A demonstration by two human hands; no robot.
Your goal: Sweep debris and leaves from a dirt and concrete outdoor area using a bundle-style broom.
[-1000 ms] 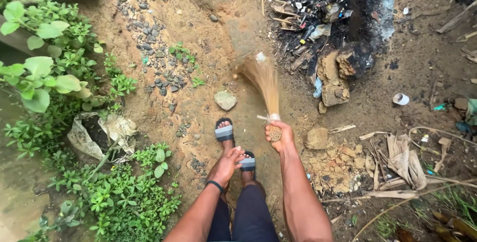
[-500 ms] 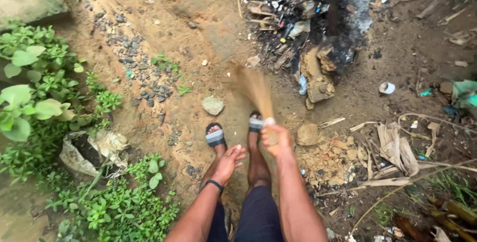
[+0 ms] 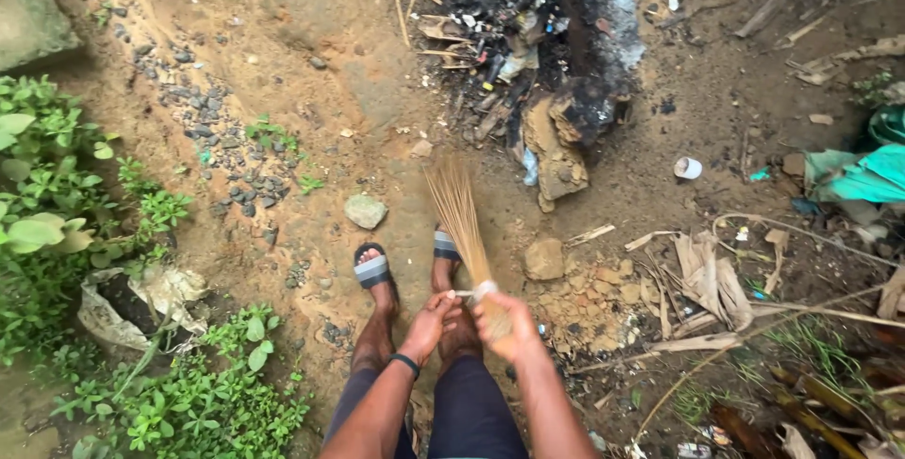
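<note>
Bare sandy ground [image 3: 311, 35] lies under the person's sandals, with weeds at the left and burnt rubbish [image 3: 528, 35] far ahead. Nearest to me, the right hand [image 3: 502, 316] is closed tight around the bound end of a broom [image 3: 459, 214], whose bristles point forward beside the right foot. The left hand [image 3: 429, 320] rests half curled against the broom's tie, fingers loose. I think the thin bristles may snap on the stone [image 3: 364, 210], or throw dust over the feet.

Bare dirt [image 3: 311, 54] lies open ahead; a stone [image 3: 365, 210] and burnt rubbish [image 3: 509, 35] flank it.
</note>
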